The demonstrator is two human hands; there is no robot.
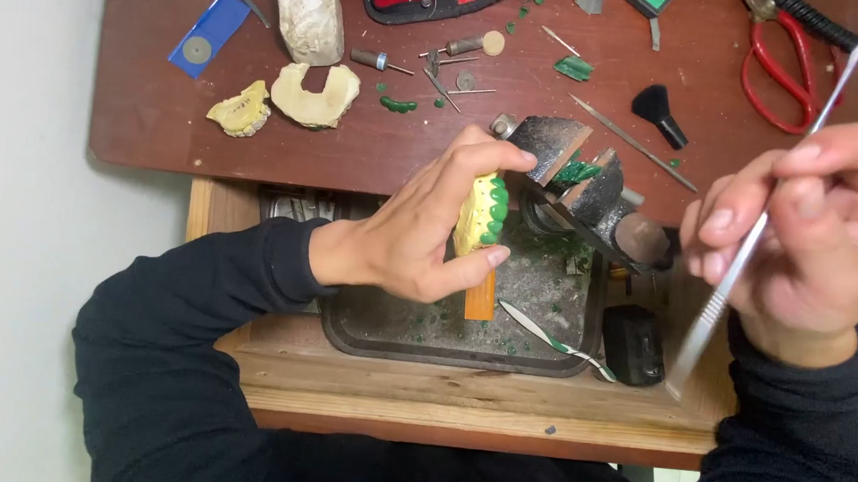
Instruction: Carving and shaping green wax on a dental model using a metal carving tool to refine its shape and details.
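A yellow dental cast (474, 214) with green wax teeth (496, 211) was held in the left hand (420, 231), pinched between the thumb below and the curled fingers above. Its long axis ran roughly up and down in the view, slightly tilted, with the green wax row turned toward the right, facing a charred wooden bench peg (577, 176). The cast was kept above a dark metal tray (344, 327) set in the open wooden drawer (459, 397), just beside an orange block (481, 299).

A slim metal wax-carving instrument (747, 241) was gripped in the right hand (807, 234), the fingers pressed together around its shaft near the middle. Its long axis was set diagonally, one end pointing toward the upper right, the other blurred end toward the lower left, well apart from the cast.

On the brown tabletop (158, 125) two further plaster casts (314, 95) were seen, with red-handled scissors (782, 74), a small black brush (660, 111) and a blue card (209, 31).
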